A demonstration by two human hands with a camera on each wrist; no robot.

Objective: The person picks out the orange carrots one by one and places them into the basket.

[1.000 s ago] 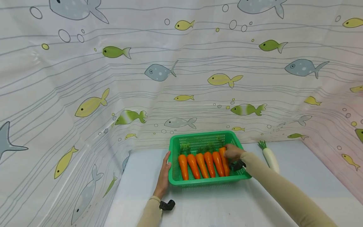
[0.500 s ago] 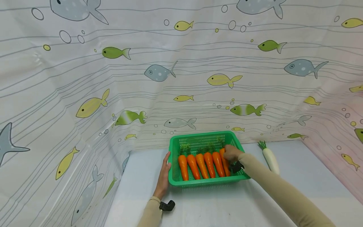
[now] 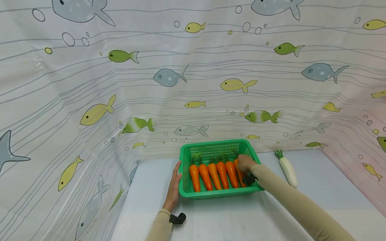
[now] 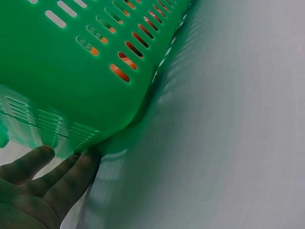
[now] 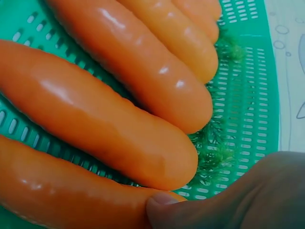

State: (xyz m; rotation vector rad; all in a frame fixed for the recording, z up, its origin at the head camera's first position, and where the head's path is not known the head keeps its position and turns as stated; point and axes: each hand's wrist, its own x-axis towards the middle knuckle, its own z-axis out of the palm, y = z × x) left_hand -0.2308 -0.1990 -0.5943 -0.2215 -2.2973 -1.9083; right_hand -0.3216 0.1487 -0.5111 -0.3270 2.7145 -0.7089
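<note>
A green slotted plastic basket [image 3: 220, 193] holds several orange carrots [image 3: 214, 175] lying side by side, their leafy green tops toward the far wall. At the row's right end my right hand [image 3: 246, 163] grips the last carrot [image 3: 239, 172]. Up close in the right wrist view, the thumb of the right hand [image 5: 238, 205] presses on the thick end of that carrot [image 5: 81, 202]; the other fingers are hidden. My left hand [image 3: 173, 189] rests against the basket's left side. In the left wrist view, extended fingers of the left hand [image 4: 57, 186] touch the basket wall [image 4: 57, 71] near its bottom.
A white radish [image 3: 287, 170] with green leaves lies on the white table [image 3: 223, 221] to the right of the basket. Behind and at both sides hangs a white sheet [image 3: 211, 73] printed with fish.
My right hand has shifted slightly left and toward me, with the thick end of the gripped carrot. More of the radish shows beyond my sleeve. The left hand has stayed in place.
</note>
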